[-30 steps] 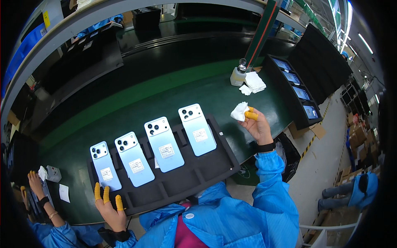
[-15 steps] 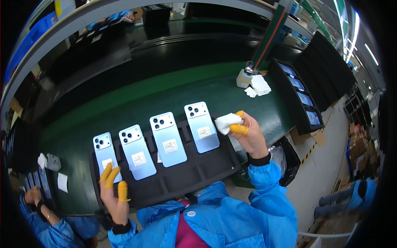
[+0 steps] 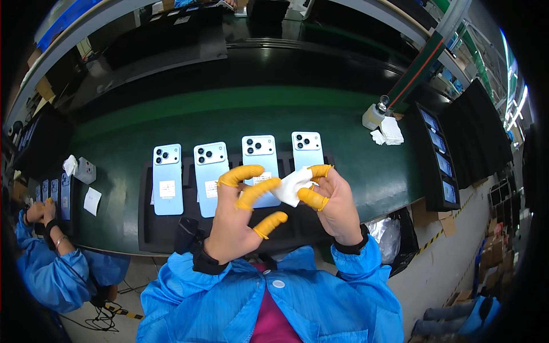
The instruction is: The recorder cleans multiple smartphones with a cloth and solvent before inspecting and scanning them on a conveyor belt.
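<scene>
Several light blue smartphones lie backs up in a row on a black tray (image 3: 150, 231), white labels on their backs. The leftmost phone (image 3: 167, 200) and the second phone (image 3: 209, 158) stand clear of my right hand; the third phone (image 3: 259, 147) and the rightmost phone (image 3: 307, 143) are partly covered by my hands and the cloth. Yellow finger cots cover several of my fingertips. My right hand (image 3: 337, 208) pinches a folded white cloth (image 3: 293, 187) between thumb and fingers. Beside it, my left hand (image 3: 237, 220) is open, fingers spread, its index fingertip close to the cloth's left edge; contact cannot be made out.
Back right on the green bench (image 3: 337, 117) stand a pump bottle (image 3: 374, 116) and a stack of white wipes (image 3: 392, 131). Farther right, a black case (image 3: 439, 171) holds several phones. A co-worker's hands (image 3: 43, 211) work at left near another bottle (image 3: 86, 171).
My left hand has moved up and right from the leftmost phone to the cloth. The right hand has brought the cloth left and down. The view has shifted.
</scene>
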The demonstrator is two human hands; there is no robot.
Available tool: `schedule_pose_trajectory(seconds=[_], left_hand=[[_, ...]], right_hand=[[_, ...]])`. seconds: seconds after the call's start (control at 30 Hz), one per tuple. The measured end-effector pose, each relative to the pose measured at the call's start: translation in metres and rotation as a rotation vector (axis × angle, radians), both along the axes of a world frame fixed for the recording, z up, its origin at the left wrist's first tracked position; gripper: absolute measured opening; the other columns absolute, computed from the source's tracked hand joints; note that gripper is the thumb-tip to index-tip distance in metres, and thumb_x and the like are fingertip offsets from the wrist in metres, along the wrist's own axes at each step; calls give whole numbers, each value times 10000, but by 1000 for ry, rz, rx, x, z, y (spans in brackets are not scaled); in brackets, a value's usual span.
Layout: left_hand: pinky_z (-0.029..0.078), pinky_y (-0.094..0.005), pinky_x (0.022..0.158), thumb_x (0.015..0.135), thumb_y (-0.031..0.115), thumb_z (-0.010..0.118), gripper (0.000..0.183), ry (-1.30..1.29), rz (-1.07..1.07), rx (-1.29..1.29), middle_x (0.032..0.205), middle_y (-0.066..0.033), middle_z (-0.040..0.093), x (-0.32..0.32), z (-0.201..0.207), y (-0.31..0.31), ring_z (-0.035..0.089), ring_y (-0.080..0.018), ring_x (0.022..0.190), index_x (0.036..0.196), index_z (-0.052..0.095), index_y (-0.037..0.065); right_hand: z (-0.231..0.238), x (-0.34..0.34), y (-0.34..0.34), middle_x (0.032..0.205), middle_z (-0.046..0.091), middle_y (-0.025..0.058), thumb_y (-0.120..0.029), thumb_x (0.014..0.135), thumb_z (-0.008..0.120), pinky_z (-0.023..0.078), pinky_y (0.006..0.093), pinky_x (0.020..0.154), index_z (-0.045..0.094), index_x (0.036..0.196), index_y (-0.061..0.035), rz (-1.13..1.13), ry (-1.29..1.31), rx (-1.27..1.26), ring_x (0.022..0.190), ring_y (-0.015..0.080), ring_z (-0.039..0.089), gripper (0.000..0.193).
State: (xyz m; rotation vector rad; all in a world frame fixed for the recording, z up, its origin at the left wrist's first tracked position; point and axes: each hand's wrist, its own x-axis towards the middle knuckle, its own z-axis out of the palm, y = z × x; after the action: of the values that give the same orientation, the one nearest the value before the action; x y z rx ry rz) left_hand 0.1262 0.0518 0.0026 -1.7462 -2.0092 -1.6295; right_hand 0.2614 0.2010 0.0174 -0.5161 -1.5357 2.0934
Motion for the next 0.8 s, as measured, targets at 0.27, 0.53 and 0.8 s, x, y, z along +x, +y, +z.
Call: schedule_pose_trajectory(seconds=[0.27,0.53,0.8], left_hand=[[465,-319,798,758,74,774,243,45,-14,114,1056,-102,568,4,8,6,565,-241,939,980,677,81],[498,-238,670,894,115,649,217,-1208,-303,-24,952,-77,645,8,11,8,611,-130,837,1069,593,-1],[505,-252,618,1009,259,414,369,-1391,-401,-6,1062,-131,611,-1,5,6,617,-179,842,1212,541,-22]], right_hand=[[11,13,-7,1161,539,153,-39,848,676,484,327,917,461,1209,18,96,-57,-121,1100,224,565,425],[-9,7,-27,1197,534,130,-85,813,736,419,332,982,454,1250,-14,235,120,-184,1142,214,532,525],[-18,0,-22,1089,587,87,-56,874,637,450,318,920,529,1108,-26,132,203,-480,1028,182,586,259]])
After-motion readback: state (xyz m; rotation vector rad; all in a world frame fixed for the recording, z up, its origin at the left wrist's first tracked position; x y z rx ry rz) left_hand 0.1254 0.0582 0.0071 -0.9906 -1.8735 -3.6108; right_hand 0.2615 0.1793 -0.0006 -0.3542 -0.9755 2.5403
